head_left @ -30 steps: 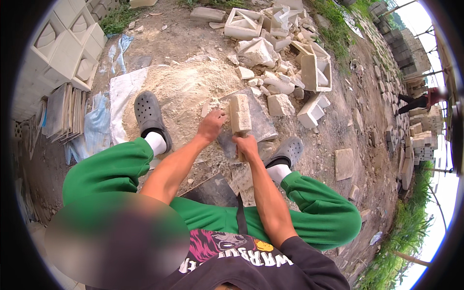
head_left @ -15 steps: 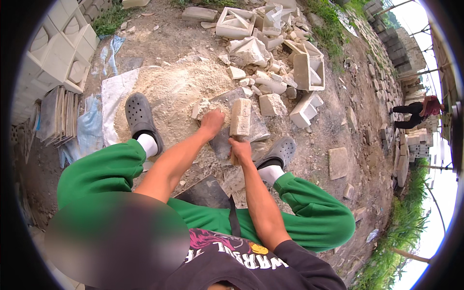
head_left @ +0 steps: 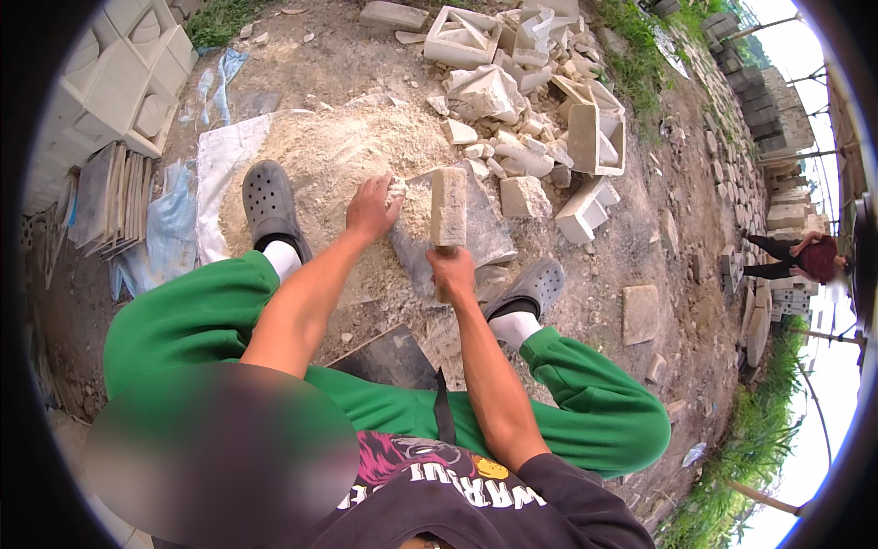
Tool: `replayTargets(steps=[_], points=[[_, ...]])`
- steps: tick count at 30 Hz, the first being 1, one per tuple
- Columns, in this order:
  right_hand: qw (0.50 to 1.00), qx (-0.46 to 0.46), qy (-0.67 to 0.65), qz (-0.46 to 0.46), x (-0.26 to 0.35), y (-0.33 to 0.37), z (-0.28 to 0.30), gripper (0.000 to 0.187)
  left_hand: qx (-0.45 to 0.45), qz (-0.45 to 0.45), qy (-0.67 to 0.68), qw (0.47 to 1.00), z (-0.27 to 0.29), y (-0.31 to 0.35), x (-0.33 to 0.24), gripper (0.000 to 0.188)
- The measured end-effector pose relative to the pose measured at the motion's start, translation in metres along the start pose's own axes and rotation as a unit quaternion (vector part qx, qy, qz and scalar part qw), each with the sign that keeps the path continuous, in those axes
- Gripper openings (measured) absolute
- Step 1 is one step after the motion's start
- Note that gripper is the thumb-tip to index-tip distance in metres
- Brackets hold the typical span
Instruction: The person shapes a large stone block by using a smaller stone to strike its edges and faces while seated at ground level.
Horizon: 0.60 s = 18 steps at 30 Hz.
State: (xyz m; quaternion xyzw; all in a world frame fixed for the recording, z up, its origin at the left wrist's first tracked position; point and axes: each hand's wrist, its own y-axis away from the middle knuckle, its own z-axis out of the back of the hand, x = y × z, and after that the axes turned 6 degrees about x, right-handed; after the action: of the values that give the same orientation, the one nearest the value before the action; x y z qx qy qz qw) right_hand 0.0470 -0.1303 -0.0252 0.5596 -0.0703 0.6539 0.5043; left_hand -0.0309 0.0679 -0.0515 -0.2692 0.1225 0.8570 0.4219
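My right hand (head_left: 451,273) is closed round the short handle of a mallet whose dusty, pale block-shaped head (head_left: 448,203) points away from me. That head hangs over a dark flat slab (head_left: 489,236) on the ground. My left hand (head_left: 371,210) rests at the left edge of the slab, fingers stretched out over crumbled pale rubble (head_left: 416,201). A small pale lump (head_left: 396,188) lies against its fingertips; whether the fingers grip it is not clear. Beyond and left spreads a heap of pale crushed grit (head_left: 320,151) on a white sheet (head_left: 210,188).
Broken pale blocks (head_left: 521,151) pile up beyond the slab. Hollow blocks (head_left: 137,82) are stacked at the left, near thin boards (head_left: 114,197) and blue plastic (head_left: 169,229). My feet in grey clogs (head_left: 270,206) flank the slab. Another person (head_left: 805,256) stands far right.
My left hand has moved left and a little away from me, its fingers loosening from a pale chunk they were on. The mallet has shifted slightly left and away in my right hand.
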Motion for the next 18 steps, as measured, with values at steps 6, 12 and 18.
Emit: replayTargets(steps=[6,12,18], points=[[0.997,-0.031,0.066,-0.030,-0.012,0.002,-0.001,0.029,0.032,0.046,0.061,0.997,-0.012,0.008,0.001,0.065],[0.995,0.010,0.066,-0.069,-0.015,0.000,0.002,0.029,0.028,0.050,0.064,0.996,-0.016,0.005,0.001,0.064],[0.996,-0.007,0.065,-0.053,-0.017,0.001,-0.004,0.029,0.033,0.044,0.087,0.995,-0.014,0.002,0.004,0.062]])
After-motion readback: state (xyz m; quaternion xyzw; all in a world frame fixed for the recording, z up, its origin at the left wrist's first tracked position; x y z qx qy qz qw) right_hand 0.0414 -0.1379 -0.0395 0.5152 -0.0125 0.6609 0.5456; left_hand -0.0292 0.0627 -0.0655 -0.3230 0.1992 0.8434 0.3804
